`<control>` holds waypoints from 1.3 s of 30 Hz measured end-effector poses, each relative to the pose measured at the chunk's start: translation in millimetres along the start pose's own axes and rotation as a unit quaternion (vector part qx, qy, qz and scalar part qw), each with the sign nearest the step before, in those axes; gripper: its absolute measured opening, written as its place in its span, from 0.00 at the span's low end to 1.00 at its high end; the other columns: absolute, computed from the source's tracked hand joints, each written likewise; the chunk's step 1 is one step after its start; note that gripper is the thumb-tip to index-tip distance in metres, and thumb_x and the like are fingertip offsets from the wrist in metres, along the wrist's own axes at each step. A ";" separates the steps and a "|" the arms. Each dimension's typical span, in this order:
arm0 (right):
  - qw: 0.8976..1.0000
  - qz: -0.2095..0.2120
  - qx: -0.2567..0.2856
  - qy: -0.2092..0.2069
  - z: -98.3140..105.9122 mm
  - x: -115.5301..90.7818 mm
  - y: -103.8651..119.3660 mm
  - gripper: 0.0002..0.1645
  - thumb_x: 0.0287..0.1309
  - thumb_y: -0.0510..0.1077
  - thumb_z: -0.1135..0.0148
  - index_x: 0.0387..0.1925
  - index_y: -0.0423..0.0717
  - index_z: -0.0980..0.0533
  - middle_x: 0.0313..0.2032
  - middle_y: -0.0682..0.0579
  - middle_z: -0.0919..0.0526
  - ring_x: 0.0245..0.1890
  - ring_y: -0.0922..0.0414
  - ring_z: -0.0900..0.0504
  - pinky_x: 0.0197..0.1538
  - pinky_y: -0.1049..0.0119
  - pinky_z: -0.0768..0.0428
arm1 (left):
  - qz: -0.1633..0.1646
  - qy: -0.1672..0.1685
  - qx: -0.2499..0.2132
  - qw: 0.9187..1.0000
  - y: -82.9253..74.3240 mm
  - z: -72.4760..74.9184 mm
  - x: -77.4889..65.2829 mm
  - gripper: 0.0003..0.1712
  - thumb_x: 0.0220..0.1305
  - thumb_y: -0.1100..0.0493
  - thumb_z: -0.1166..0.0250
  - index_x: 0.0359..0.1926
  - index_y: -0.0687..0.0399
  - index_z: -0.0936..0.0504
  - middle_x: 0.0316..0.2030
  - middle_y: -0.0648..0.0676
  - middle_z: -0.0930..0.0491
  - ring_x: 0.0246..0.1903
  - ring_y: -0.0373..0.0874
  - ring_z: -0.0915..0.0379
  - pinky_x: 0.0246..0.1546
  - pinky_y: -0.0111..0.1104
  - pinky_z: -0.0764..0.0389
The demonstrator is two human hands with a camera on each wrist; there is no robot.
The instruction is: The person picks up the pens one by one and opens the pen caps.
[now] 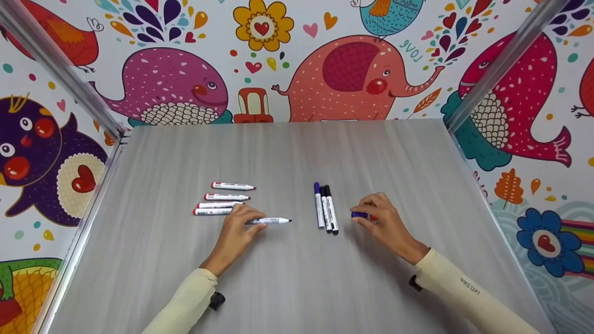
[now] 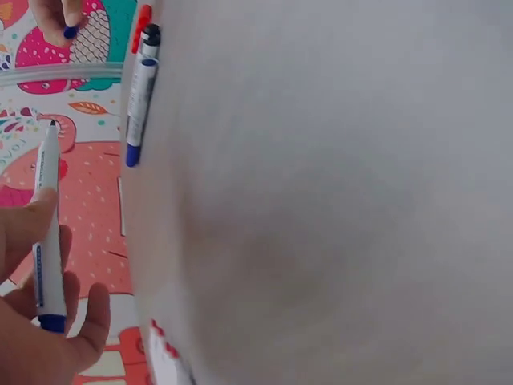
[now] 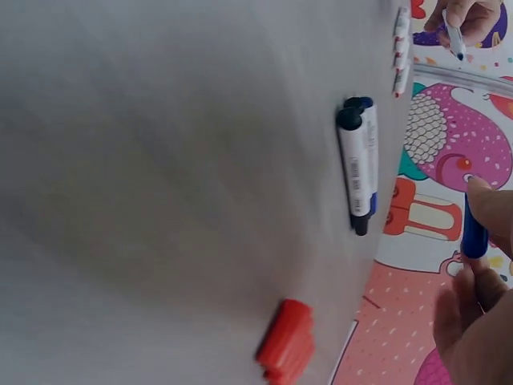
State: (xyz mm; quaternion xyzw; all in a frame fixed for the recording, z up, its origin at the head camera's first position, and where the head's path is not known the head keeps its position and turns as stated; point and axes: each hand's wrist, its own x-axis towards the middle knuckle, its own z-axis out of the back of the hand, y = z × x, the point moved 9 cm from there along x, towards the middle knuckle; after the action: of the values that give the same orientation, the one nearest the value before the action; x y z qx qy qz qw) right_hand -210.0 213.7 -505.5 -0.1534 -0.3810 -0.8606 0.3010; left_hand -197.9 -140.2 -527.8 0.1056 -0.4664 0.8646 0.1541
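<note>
My left hand (image 1: 235, 229) holds a whiteboard marker (image 1: 274, 221) with a blue end plug, its bare dark tip pointing right. Between the thumb and fingers of my right hand (image 1: 384, 223) is a blue marker cap (image 1: 359, 215), apart from the marker. In the left wrist view the whole marker (image 2: 50, 241) shows along my fingers. The right wrist view gives the blue cap (image 3: 474, 231) from closer. Three capped markers lie side by side between the hands: a blue one (image 1: 319, 206) and two black ones (image 1: 332, 211).
Several uncapped red markers (image 1: 227, 197) lie in a stack of rows beyond my left hand, tips to the right. Red caps (image 3: 287, 343) rest on the grey table (image 1: 287, 153) by my right hand. Cartoon-printed walls (image 1: 260, 69) enclose the table's back and sides.
</note>
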 end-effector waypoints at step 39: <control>0.994 -0.100 -0.051 -0.019 13.3 -55.6 -68.9 0.15 0.53 0.26 0.18 0.44 0.36 0.09 0.44 0.47 0.15 0.49 0.49 0.19 0.57 0.84 0.28 | 0.021 -0.075 0.090 0.993 100.4 74.7 -33.0 0.13 0.57 0.74 0.19 0.43 0.63 0.06 0.44 0.57 0.09 0.55 0.57 0.28 0.60 0.52 0.35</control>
State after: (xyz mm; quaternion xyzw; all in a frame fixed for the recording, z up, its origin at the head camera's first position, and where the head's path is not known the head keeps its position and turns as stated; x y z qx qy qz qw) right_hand -210.3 282.4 -562.9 -0.1461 -0.3557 -0.9016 0.1982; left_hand -201.0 -260.5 -575.8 0.1741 -0.3986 0.8959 0.0904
